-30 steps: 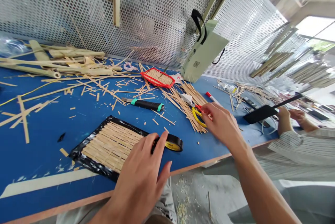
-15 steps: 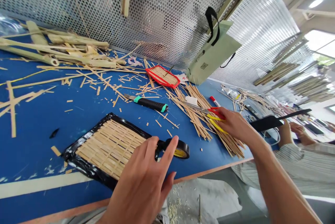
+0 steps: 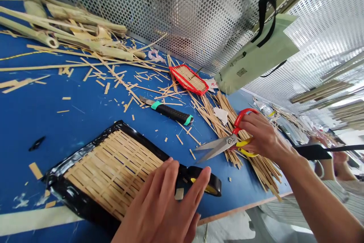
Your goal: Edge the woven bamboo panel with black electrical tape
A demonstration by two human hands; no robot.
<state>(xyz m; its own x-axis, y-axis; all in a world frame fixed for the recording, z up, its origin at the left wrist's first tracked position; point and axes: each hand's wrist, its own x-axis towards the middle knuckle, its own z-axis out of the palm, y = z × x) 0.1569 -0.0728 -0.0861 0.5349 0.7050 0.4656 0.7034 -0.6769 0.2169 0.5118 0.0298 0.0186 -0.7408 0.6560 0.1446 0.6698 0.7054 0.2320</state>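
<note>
Right hand (image 3: 264, 135) on scissors (image 3: 218, 146), grips (image 3: 244, 148) half hidden; left hand (image 3: 165, 205) at tape (image 3: 206, 176)

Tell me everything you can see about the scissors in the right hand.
The scissors have two long, pointed blades of bright, steel-like metal, slightly parted and aimed left, with a pivot where they cross. Their handles are a red loop and a yellow loop. The right hand grips them by these handles, holding them tilted over a pile of thin bamboo strips. Whether the blades touch those strips, I cannot tell.
</note>
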